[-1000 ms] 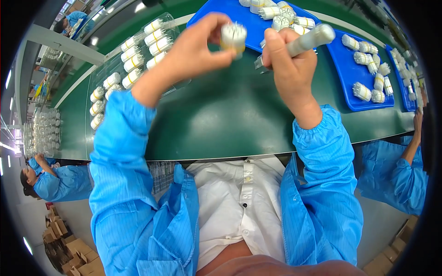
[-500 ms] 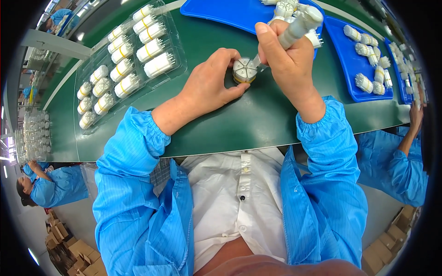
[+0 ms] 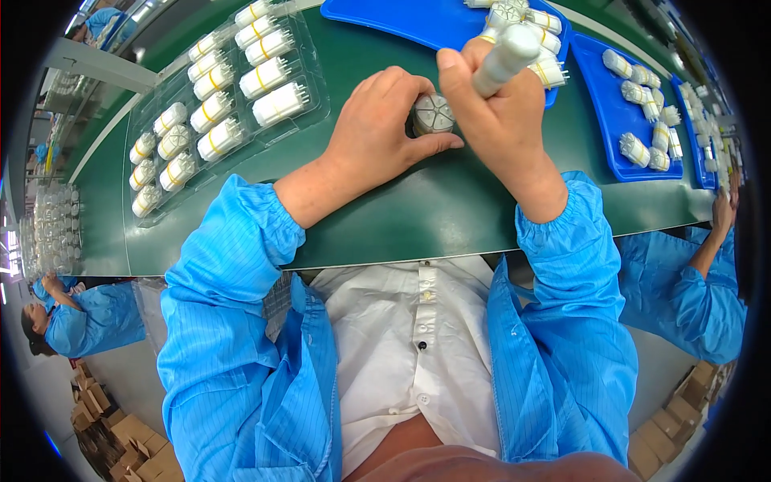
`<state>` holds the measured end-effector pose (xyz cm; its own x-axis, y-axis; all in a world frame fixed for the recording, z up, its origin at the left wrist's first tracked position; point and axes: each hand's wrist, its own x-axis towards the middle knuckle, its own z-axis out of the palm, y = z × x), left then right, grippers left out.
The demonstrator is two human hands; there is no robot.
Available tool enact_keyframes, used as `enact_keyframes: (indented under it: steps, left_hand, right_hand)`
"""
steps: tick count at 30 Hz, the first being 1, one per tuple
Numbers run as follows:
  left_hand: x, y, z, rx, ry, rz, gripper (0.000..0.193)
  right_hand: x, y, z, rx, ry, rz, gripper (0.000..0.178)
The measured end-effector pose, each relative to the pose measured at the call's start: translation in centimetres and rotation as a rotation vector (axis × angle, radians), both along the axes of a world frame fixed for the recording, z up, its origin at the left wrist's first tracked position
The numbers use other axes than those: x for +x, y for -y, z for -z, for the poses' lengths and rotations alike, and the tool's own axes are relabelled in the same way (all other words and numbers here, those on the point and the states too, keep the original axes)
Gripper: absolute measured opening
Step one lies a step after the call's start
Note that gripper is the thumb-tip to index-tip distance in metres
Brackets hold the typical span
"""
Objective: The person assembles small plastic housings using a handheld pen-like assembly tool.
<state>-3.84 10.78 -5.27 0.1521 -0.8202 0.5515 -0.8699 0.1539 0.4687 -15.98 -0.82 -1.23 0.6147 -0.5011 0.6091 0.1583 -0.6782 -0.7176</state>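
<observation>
- Round white piece (image 3: 434,114), one: standing on or just above the green table (image 3: 385,213), its wedge-marked top facing up; its lower side is hiding behind the thumb, and whether its base is touching the table is staying unclear.
- Left hand (image 3: 373,120), one: clamping around the piece, which is lying at its 3 o'clock; forefinger is curving behind, thumb passing in front.
- Right hand (image 3: 498,112), one: closing in a fist at the piece's 3 o'clock, gripping a tool with a pale handle (image 3: 514,52).
- Tool's working end: hiding beneath the right fist; cannot tell whether it is touching the piece.
- Near blue tray (image 3: 385,20), one: lying at 12 to 1 o'clock, the upper edge of view cutting it off; white bundles (image 3: 548,74) are crowding its right end, the fist and handle standing in front and covering some.
- Clear plastic tray (image 3: 315,119), one: lying at 9 o'clock, holding yellow-banded white bundles in rows.
- Second blue tray (image 3: 598,100), one: lying at 3 o'clock, holding loose bundles.
- Third blue tray (image 3: 710,175), one: lying beyond it, blurring toward the rim.
- Co-workers in blue: one sitting at 4 o'clock (image 3: 683,281), another at 8 o'clock (image 3: 100,321).
</observation>
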Motion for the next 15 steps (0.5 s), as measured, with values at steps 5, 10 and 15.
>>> enact_keyframes:
  steps: [5, 10, 15]
  left_hand:
    - [-0.3, 0.2, 0.3, -0.030, 0.030, -0.065, 0.055]
    - [-0.4, 0.1, 0.2, 0.013, -0.033, -0.075, 0.052]
    - [-0.9, -0.4, 0.1, -0.014, -0.071, -0.063, 0.045]
  right_hand:
    - [0.1, 0.3, 0.3, 0.088, -0.069, 0.025, 0.031]
    - [0.6, 0.4, 0.7, -0.062, -0.090, 0.019, 0.030]
    - [-0.2, 1.0, 0.3, 0.408, 0.012, -0.140, 0.031]
